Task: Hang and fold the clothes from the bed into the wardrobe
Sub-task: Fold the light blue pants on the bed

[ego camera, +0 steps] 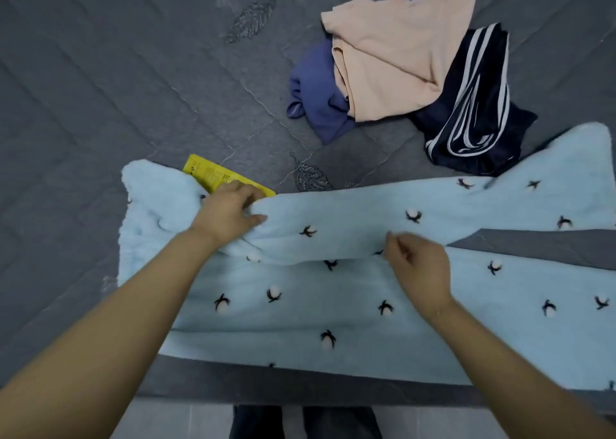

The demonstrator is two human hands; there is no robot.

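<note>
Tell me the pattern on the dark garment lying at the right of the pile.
Dark navy garment with white stripes, shown in the head view.

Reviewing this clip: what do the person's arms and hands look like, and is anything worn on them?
Both forearms are bare up to the frame's lower edge, with no sleeves in view. The left hand and right hand wear no gloves, and no rings, watch or bracelets show. Nails look short and unpainted.

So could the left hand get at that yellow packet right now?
Probably yes: the yellow packet lies just beyond the left hand, partly under the blue blanket, but that hand is gripping the blanket.
</note>
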